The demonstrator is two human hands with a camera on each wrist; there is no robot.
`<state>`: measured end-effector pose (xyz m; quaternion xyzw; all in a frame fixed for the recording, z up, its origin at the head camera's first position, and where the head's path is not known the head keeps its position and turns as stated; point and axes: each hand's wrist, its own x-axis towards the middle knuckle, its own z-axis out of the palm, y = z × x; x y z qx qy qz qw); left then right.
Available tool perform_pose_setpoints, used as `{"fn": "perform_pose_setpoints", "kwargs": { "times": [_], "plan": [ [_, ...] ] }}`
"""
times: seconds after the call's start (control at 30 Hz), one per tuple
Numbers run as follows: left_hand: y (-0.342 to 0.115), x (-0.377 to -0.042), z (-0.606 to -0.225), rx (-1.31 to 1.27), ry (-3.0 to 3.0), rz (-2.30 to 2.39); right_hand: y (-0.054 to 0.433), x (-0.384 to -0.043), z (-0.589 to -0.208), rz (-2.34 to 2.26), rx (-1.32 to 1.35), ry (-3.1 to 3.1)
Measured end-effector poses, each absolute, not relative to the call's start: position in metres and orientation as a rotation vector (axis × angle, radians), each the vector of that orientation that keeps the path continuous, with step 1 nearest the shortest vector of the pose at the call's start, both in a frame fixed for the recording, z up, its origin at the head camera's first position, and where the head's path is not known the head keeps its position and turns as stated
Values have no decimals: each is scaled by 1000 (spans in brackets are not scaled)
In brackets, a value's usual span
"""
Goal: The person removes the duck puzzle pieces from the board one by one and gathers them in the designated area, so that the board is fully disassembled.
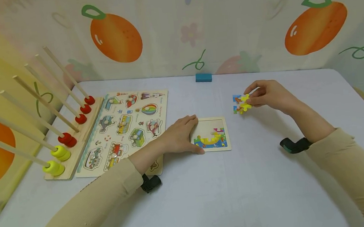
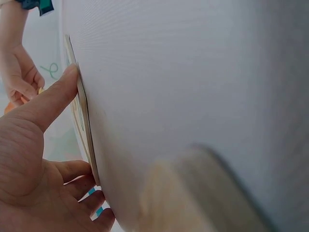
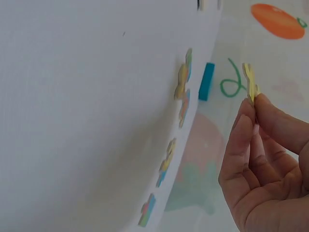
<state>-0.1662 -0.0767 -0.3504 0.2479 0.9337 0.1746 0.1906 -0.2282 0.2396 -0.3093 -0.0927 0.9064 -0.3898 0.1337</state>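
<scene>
My left hand (image 1: 180, 133) holds a small wooden jigsaw tray (image 1: 209, 119) at its left side, thumb at the near corner and fingers toward the far edge. Joined pieces (image 1: 216, 142) fill the tray's lower and right part, showing yellow, blue and green; its upper left is bare. To the right, my right hand (image 1: 267, 96) pinches a yellow jigsaw piece (image 3: 249, 83) between thumb and fingertips, raised above the table. Several loose jigsaw pieces (image 3: 182, 82) lie on the table beneath it, partly overlapped by the held piece in the head view.
Left of the tray lies a wooden peg puzzle board (image 1: 136, 114) with vehicle pictures, partly under my left forearm. Beyond it stands a bead rack (image 1: 82, 134) with tall upright rods and red and yellow rings. A blue block (image 1: 203, 77) sits at the table's back edge.
</scene>
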Motion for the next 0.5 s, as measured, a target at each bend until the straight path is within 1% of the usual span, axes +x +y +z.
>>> {"fn": "perform_pose_setpoints", "kwargs": {
  "times": [0.5],
  "plan": [
    [-77,-166,-350,695,2630,486,263,-239,-324,-1114,-97,2523]
  ]
}}
